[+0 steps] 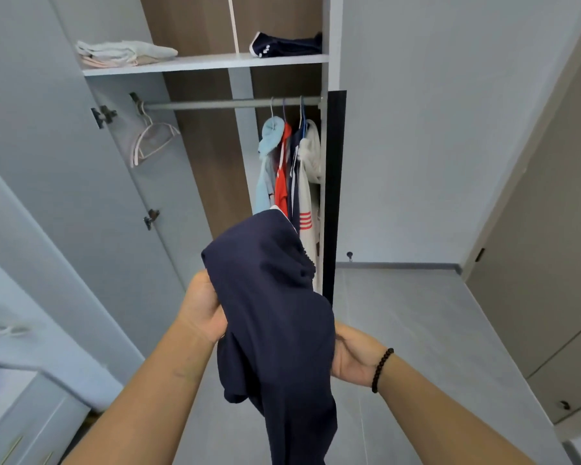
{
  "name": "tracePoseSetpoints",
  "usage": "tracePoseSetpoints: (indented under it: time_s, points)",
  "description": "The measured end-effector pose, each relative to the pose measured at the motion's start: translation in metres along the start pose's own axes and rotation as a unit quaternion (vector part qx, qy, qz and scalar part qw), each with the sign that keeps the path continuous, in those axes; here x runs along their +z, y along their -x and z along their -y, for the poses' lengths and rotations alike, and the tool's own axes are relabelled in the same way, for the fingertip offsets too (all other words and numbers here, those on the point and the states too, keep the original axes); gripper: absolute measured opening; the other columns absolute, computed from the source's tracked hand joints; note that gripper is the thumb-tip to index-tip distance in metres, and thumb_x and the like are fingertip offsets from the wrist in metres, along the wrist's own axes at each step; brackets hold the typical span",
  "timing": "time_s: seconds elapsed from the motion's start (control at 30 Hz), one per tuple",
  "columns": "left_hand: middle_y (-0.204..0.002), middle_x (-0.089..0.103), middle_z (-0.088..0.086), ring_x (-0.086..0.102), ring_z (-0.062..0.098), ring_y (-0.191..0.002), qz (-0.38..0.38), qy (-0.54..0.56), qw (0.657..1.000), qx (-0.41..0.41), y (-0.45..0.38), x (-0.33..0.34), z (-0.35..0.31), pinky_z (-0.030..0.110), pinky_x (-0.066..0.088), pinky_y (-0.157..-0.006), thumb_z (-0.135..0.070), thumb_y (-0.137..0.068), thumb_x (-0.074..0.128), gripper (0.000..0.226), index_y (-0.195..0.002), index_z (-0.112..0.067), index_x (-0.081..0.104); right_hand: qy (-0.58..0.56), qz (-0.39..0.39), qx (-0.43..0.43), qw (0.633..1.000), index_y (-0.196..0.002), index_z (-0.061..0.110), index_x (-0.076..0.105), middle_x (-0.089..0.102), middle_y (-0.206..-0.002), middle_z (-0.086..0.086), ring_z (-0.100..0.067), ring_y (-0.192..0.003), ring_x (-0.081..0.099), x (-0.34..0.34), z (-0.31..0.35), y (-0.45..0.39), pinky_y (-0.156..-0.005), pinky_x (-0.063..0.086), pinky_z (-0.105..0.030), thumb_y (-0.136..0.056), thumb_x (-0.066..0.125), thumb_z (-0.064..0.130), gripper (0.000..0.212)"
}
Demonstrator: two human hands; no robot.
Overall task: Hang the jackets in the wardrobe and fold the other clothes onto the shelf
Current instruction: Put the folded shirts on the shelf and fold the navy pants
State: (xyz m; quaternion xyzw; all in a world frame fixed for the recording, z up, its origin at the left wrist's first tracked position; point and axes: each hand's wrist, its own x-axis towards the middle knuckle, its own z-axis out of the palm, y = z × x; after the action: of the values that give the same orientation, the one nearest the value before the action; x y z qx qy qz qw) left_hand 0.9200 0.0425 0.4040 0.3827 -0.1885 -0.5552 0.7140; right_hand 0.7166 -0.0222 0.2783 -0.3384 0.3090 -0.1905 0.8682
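A dark navy garment (272, 313) hangs bunched in front of me, its lower end trailing down out of view. My left hand (202, 307) grips its left side and my right hand (353, 357), with a black bead bracelet at the wrist, holds its right side; the fingers are hidden by the cloth. Ahead stands the open wardrobe. Several jackets (289, 169) in light blue, red, navy and white hang at the right end of the rail (215, 104). On the shelf (202, 64) lie folded pale clothes (125, 52) at left and a folded navy piece (285, 45) at right.
Empty pale hangers (151, 139) dangle at the rail's left end. The open wardrobe door (64, 169) stands at left, a dark door edge (334, 196) at right. A white drawer unit (21, 421) sits low left. Grey floor (433, 347) spreads to the right.
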Motion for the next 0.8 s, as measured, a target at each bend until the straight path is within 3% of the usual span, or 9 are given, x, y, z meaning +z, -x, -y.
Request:
tracePoseSetpoints:
  time_s: [0.1, 0.2, 0.3, 0.37, 0.47, 0.53, 0.6, 0.67, 0.8]
  points:
    - [-0.047, 0.053, -0.004, 0.052, 0.007, -0.041, 0.002, -0.013, 1.0, -0.023, 0.006, -0.015, -0.005, 0.014, 0.045, -0.044, -0.006, -0.099, 0.035, 0.064, -0.044, -0.016, 0.066, 0.106, -0.017, -0.047, 0.993, -0.132, 0.045, 0.046, 0.065, -0.12, 0.0, -0.019, -0.096, 0.064, 0.011, 0.01, -0.006, -0.091, 0.051, -0.044, -0.081, 0.074, 0.023, 0.063]
    - [-0.043, 0.051, -0.005, 0.049, 0.006, -0.037, 0.002, -0.03, 0.999, -0.037, 0.008, -0.023, -0.014, 0.014, 0.042, -0.04, -0.007, -0.1, 0.035, 0.067, -0.04, -0.017, 0.063, 0.151, -0.017, -0.118, 0.981, -0.125, 0.052, 0.047, 0.065, -0.118, 0.019, -0.008, -0.103, 0.065, 0.041, 0.025, -0.011, -0.088, 0.052, -0.034, -0.071, 0.08, 0.017, 0.073]
    - [-0.043, 0.052, -0.004, 0.05, 0.007, -0.036, 0.002, -0.036, 0.998, -0.06, 0.008, -0.031, -0.028, 0.015, 0.041, -0.038, -0.014, -0.099, 0.04, 0.065, -0.039, -0.017, 0.064, 0.175, -0.006, -0.133, 0.976, -0.129, 0.042, 0.053, 0.062, -0.126, 0.013, -0.01, -0.113, 0.057, 0.073, 0.034, -0.022, -0.097, 0.038, -0.035, -0.074, 0.08, 0.03, 0.062]
    - [-0.042, 0.05, -0.004, 0.048, 0.007, -0.035, 0.006, -0.031, 0.997, -0.075, 0.003, -0.039, -0.037, 0.015, 0.04, -0.038, -0.016, -0.098, 0.041, 0.064, -0.038, -0.018, 0.061, 0.227, -0.074, -0.146, 0.96, -0.122, 0.029, 0.062, 0.068, -0.118, 0.009, -0.012, -0.117, 0.056, 0.089, 0.036, -0.03, -0.109, 0.031, -0.04, -0.084, 0.07, 0.031, 0.039]
    - [-0.038, 0.041, -0.007, 0.04, 0.005, -0.034, -0.009, -0.053, 0.997, -0.063, -0.008, -0.06, -0.053, 0.013, 0.035, -0.036, -0.01, -0.097, 0.04, 0.065, -0.035, -0.021, 0.054, 0.204, -0.144, -0.185, 0.951, -0.114, 0.01, 0.066, 0.071, -0.111, -0.005, -0.022, -0.113, 0.061, 0.1, 0.038, -0.04, -0.105, 0.043, -0.042, -0.093, 0.059, 0.023, 0.025]
    - [-0.042, 0.046, -0.009, 0.044, 0.005, -0.038, 0.011, -0.099, 0.994, -0.035, -0.013, -0.081, -0.068, 0.015, 0.038, -0.036, -0.002, -0.097, 0.039, 0.054, -0.05, -0.02, 0.06, 0.169, -0.153, -0.211, 0.95, -0.112, 0.007, 0.066, 0.072, -0.108, -0.008, -0.024, -0.108, 0.065, 0.109, 0.043, -0.041, -0.091, 0.053, -0.035, -0.094, 0.057, 0.019, 0.023]
    - [-0.058, 0.065, -0.006, 0.061, 0.007, -0.051, 0.084, -0.173, 0.981, -0.019, -0.016, -0.108, -0.088, 0.018, 0.048, -0.045, 0.011, -0.088, 0.043, 0.038, -0.08, -0.017, 0.068, 0.174, -0.16, -0.237, 0.942, -0.11, 0.01, 0.067, 0.073, -0.104, -0.006, -0.019, -0.1, 0.068, 0.123, 0.049, -0.043, -0.08, 0.055, -0.027, -0.094, 0.057, 0.017, 0.02]
    - [-0.092, 0.075, -0.001, 0.071, 0.013, -0.082, 0.206, -0.251, 0.942, -0.081, -0.023, -0.137, -0.107, 0.023, 0.056, -0.065, 0.015, -0.065, 0.055, 0.055, -0.102, -0.021, 0.074, 0.194, -0.164, -0.262, 0.931, -0.104, 0.014, 0.067, 0.074, -0.099, -0.003, -0.014, -0.093, 0.07, 0.142, 0.054, -0.046, -0.075, 0.055, -0.022, -0.093, 0.058, 0.015, 0.014]
    - [-0.134, 0.059, 0.01, 0.054, 0.031, -0.123, 0.385, -0.271, 0.836, -0.281, -0.036, -0.164, -0.126, 0.043, 0.047, -0.101, -0.002, -0.068, 0.064, 0.065, -0.129, -0.024, 0.062, 0.239, -0.147, -0.296, 0.913, -0.099, 0.018, 0.067, 0.074, -0.097, -0.003, -0.015, -0.091, 0.069, 0.181, 0.059, -0.056, -0.079, 0.055, -0.024, -0.093, 0.059, 0.012, 0.012]
